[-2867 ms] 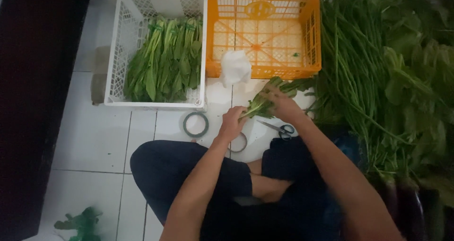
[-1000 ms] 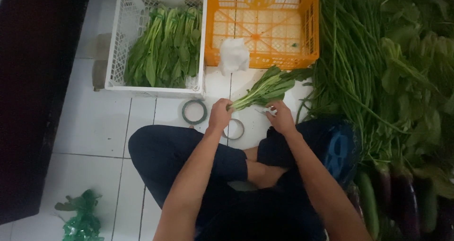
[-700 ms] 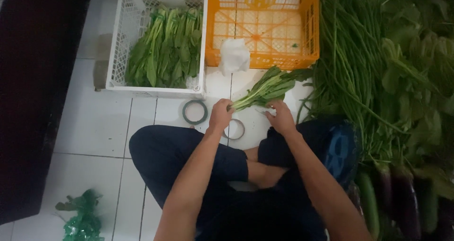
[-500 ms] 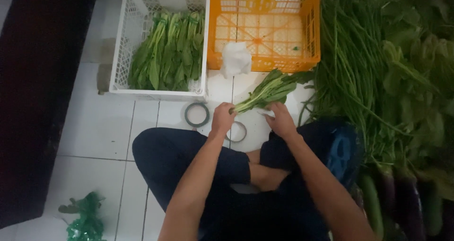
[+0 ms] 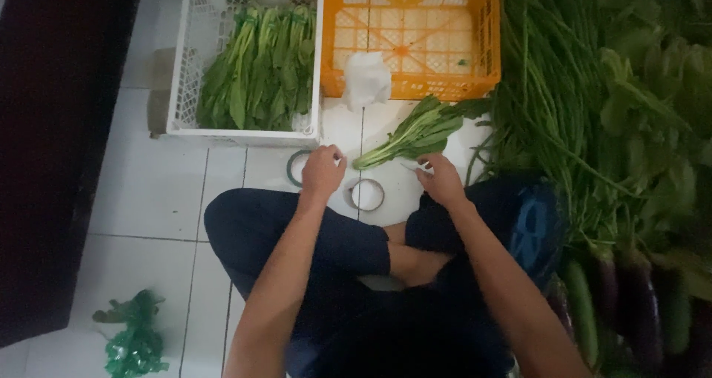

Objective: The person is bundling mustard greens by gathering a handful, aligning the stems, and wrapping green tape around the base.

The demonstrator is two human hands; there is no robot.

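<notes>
Floor (image 5: pixel 148 200): white square tiles with thin grey grout lines, covering the centre and lower left of the view. Lighting: dim and even, slightly brighter toward 12 o'clock. At 9 o'clock, a dark, near-black panel (image 5: pixel 52 148) runs the full height of the left edge; its kind cannot be determined. At 11 o'clock, a white plastic crate (image 5: pixel 185 89) stands on the tiles; at 12 o'clock, an orange plastic crate (image 5: pixel 486 51) stands just beside it. At 7 o'clock, a crumpled green bag (image 5: pixel 133 341) lies on the floor.

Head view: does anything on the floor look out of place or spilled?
A crumpled green scrap lies alone on the tiles at lower left, apart from the crates and produce. Otherwise nothing stands out: the greens sit neatly in the white crate.
</notes>
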